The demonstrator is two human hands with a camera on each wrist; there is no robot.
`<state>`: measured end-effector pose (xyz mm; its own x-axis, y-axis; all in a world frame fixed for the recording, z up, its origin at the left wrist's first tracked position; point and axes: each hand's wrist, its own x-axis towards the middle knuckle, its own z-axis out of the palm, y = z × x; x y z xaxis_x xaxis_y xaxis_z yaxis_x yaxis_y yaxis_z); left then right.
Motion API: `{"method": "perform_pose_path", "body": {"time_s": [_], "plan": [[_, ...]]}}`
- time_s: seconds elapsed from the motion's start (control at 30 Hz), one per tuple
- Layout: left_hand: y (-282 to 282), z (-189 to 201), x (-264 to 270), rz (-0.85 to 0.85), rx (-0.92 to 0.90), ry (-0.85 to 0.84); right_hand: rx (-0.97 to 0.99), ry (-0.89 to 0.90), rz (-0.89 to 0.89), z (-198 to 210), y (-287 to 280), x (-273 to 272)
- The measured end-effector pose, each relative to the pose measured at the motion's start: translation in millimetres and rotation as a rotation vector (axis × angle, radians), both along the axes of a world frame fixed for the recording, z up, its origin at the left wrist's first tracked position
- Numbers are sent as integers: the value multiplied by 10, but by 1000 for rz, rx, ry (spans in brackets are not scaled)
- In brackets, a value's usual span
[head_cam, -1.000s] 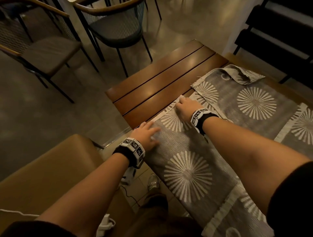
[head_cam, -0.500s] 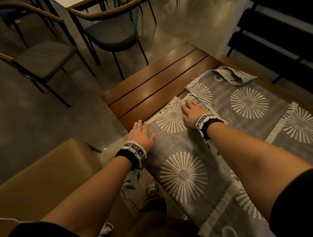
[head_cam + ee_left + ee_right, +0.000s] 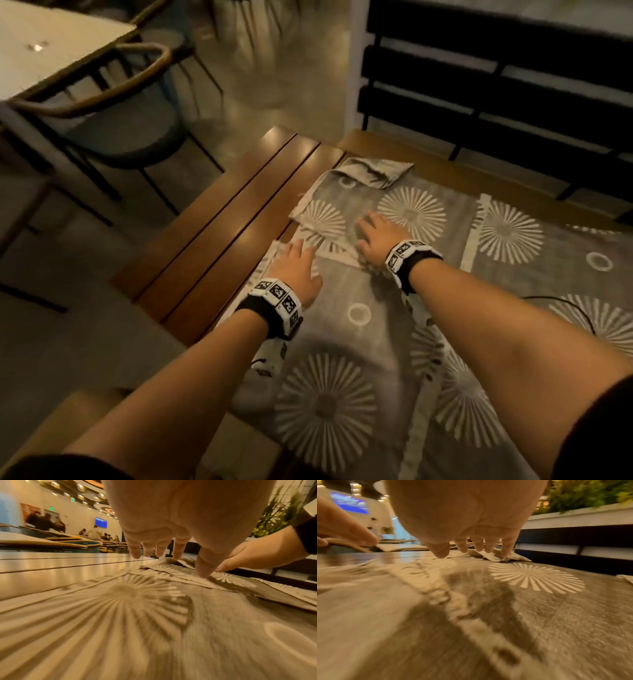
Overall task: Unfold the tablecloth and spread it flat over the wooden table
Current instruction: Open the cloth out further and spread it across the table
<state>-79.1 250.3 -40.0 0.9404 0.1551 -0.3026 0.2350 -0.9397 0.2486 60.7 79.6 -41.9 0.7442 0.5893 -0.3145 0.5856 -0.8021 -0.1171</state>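
A dim café: the brown slatted wooden table [image 3: 219, 240] carries the grey sunburst-patterned tablecloth [image 3: 394, 329], its left planks bare. The left hand [image 3: 296, 270] and right hand [image 3: 376, 236] lie flat-fingered, apparently smoothing. Next, the doubled far-corner flap [image 3: 373, 171] needs opening leftward.

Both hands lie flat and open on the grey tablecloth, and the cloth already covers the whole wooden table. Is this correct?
Not entirely. The left hand and right hand do lie open on the tablecloth, but the head view shows the wooden table with bare planks left of the cloth, and one far corner folded over.
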Motion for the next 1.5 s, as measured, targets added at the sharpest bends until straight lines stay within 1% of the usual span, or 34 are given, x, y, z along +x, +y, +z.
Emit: {"method": "perform_pose_path", "body": {"time_s": [0.03, 0.17, 0.23, 0.27, 0.33, 0.43, 0.47, 0.53, 0.6, 0.63, 0.73, 0.8, 0.87, 0.9, 1.0, 1.13, 1.17, 1.23, 1.3, 1.33, 1.37, 1.43, 1.5], "plan": [[3, 8, 122, -29, 5, -2, 11, 1, -30, -2, -6, 47], [53, 72, 922, -183, -17, -3, 46, 44, -247, -19, -49, 366], [88, 102, 1338, -227, -23, 3, 72, 71, -349, -64, -45, 506], [94, 100, 1541, -243, -20, 8, 79, 80, -372, -84, -36, 570], [57, 93, 1884, -272, -42, 44, 97, 92, -386, -117, -21, 672], [-31, 55, 2264, -326, -26, 49, 111, 46, -378, -160, 37, 761], [-61, 30, 2367, -350, -5, 22, 99, 48, -370, -177, 63, 773], [-115, -30, 2563, -385, 25, -57, 46, 107, -347, -228, 96, 779], [-148, -125, 2723, -358, 21, -113, 2, 168, -341, -275, 108, 762], [-154, -161, 2794, -335, 13, -114, -2, 177, -341, -282, 103, 757], [-155, -184, 2946, -326, 77, -87, -17, 193, -310, -268, 72, 763], [-152, -151, 3036, -348, 143, -108, -50, 191, -286, -264, 66, 755], [-148, -82, 3099, -321, 167, -138, -78, 193, -265, -257, 82, 728], [-142, -43, 3116, -281, 142, -159, -88, 200, -254, -249, 86, 712], [-42, 110, 3184, -96, -31, -210, -99, 211, -208, -223, 81, 672], [178, 394, 3356, 127, -271, -357, -105, 223, -169, -209, 34, 658], [228, 456, 3386, 177, -313, -370, -105, 225, -169, -211, 27, 654], [332, 480, 3399, 272, -368, -325, -111, 221, -160, -210, 34, 648], [400, 377, 3328, 286, -409, -244, -82, 204, -133, -198, 73, 624], [422, 296, 3251, 274, -409, -203, -35, 181, -108, -184, 109, 614], [436, 232, 3142, 251, -380, -175, 33, 149, -73, -163, 154, 597], [457, 116, 2916, 173, -260, -138, 140, 74, -9, -119, 257, 572], [490, 40, 2661, 105, -101, 0, 167, 81, 19, -82, 354, 532]]}}
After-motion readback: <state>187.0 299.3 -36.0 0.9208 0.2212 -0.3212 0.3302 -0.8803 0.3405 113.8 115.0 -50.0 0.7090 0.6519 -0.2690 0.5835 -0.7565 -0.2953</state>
